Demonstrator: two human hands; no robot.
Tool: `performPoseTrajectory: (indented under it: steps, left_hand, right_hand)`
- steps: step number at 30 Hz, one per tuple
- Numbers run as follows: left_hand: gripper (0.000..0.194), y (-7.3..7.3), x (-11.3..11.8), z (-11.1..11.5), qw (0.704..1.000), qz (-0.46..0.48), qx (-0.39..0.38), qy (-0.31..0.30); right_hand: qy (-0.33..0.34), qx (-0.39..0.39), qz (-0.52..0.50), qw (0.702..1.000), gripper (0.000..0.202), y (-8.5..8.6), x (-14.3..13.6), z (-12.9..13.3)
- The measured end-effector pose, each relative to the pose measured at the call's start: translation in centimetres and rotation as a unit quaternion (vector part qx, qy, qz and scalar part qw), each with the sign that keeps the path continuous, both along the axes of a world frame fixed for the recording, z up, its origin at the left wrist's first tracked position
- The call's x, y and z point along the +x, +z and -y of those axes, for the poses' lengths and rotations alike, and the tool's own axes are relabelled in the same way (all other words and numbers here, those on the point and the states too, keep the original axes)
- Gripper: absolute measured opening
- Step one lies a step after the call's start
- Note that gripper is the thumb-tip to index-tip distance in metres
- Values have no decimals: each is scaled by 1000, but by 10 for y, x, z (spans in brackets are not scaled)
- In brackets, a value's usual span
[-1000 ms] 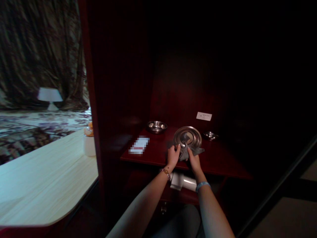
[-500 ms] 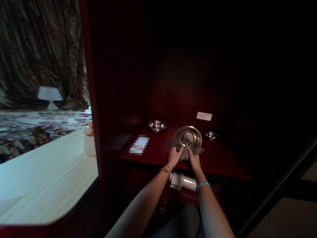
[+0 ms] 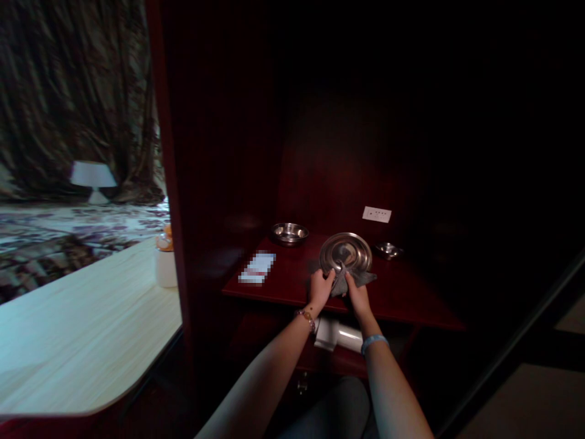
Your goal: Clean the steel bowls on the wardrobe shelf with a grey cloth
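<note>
A round metal plate (image 3: 346,251) is tilted up over the dark red desk, its inner face towards me. My left hand (image 3: 322,286) is closed at the plate's lower left edge, thumb on the rim side. A grey cloth (image 3: 340,284) is bunched against the lower rim and spreads out to the right. My right hand (image 3: 358,293) is closed on this cloth at the plate's lower edge. The fingers of both hands are largely hidden below the plate and cloth. A metal bowl (image 3: 289,233) stands behind to the left, and a smaller metal bowl (image 3: 389,250) to the right.
The dark red desk (image 3: 402,299) sits inside a dark cabinet, with a wall socket (image 3: 376,214) behind. A blurred-out flat item (image 3: 258,268) lies at its left. White cylindrical objects (image 3: 338,335) are below. A pale table (image 3: 82,329) with a jar (image 3: 165,268) stands left.
My left hand has shifted very slightly, and the cloth's folds at the plate's lower rim have changed a little. The plate stays in nearly the same place.
</note>
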State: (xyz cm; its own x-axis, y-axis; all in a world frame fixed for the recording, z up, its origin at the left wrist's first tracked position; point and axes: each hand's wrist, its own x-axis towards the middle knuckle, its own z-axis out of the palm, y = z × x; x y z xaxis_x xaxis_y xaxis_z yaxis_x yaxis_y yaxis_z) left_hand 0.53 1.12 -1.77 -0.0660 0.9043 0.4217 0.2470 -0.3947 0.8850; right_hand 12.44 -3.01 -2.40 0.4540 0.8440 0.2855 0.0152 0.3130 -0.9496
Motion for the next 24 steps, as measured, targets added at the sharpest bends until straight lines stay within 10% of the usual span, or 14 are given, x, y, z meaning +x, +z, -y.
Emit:
performPoseTrajectory:
  steps: [24]
  left_hand:
    - [40, 6, -4, 8, 997, -67, -42, -15]
  right_hand:
    - [-17, 6, -5, 1000, 56, 3, 0, 3]
